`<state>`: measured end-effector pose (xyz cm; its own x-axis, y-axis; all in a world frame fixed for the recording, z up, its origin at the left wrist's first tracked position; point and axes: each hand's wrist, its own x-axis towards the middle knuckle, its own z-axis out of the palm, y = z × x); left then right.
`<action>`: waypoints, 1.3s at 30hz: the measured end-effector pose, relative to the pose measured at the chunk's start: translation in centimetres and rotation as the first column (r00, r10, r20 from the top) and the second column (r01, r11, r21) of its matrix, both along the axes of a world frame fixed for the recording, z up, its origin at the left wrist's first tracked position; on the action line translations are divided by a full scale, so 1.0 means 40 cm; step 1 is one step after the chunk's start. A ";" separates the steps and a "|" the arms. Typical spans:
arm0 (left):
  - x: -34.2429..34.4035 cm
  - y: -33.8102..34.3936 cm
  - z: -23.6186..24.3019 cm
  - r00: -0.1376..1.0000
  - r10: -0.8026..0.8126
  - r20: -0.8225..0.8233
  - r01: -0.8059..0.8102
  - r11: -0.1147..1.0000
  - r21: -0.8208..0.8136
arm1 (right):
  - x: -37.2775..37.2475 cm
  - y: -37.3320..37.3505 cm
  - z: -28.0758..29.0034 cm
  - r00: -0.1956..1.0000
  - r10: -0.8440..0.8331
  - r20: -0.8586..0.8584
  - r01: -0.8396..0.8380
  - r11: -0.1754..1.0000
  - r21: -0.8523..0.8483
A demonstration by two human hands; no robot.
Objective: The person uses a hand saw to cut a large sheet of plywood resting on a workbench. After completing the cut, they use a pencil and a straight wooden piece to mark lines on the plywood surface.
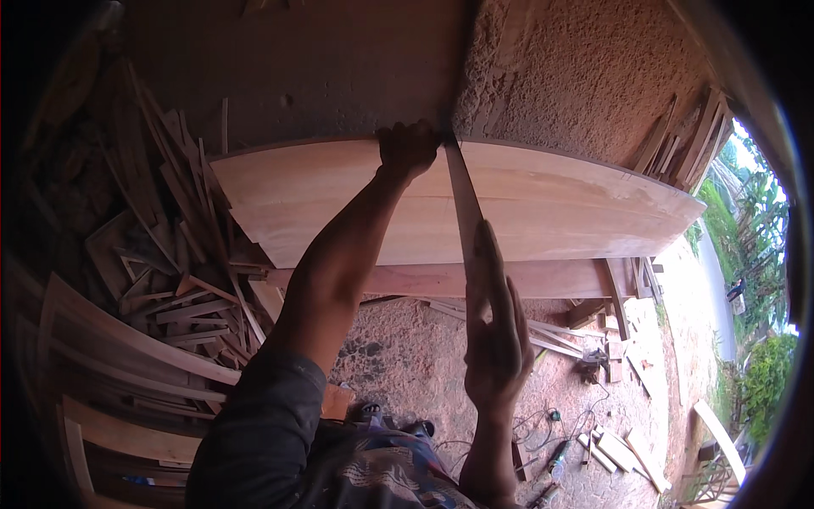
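A wide pale wooden board with a curved far edge lies crosswise in front of me. My left hand is closed at that far edge, beside the narrow far end of a long flat strip. Shadow hides what its fingers grip. The strip crosses the board toward me and widens at the near end; whether it is a saw blade or a straightedge I cannot tell. My right hand holds the near end, with long fingers stretched along the strip's side and the thumb on the other side.
Offcuts heap up at the left, above curved wooden pieces. A reddish plank runs beneath the board's near edge. A rough wall stands behind. Cables, a power tool and short wood blocks lie on the floor at right.
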<state>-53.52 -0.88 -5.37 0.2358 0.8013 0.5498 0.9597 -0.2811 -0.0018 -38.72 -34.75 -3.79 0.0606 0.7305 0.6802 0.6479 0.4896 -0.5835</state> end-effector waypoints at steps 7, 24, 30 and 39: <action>0.069 -0.024 0.022 1.000 -0.006 0.019 0.007 0.997 -0.072 | 0.005 0.212 0.049 0.997 0.036 -0.066 -0.030 0.996 0.089; 0.017 -0.027 -0.024 0.998 -0.010 0.069 0.002 0.992 0.124 | -0.016 0.071 0.098 0.999 0.023 -0.039 -0.024 1.000 -0.020; 0.062 -0.064 -0.007 0.995 -0.083 0.063 0.074 0.988 0.135 | -0.029 0.141 0.090 0.996 -0.078 -0.047 0.077 0.997 -0.027; 0.075 0.020 -0.015 0.938 -0.035 0.346 -0.013 0.990 0.138 | -0.001 -0.070 -0.010 0.942 -0.098 -0.322 0.165 0.969 0.187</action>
<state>-50.54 -0.07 -5.96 0.0194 0.7116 0.7023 0.9043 -0.3121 0.2912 -38.77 -37.54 -4.21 0.3770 0.5460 0.7482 0.5194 0.5443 -0.6588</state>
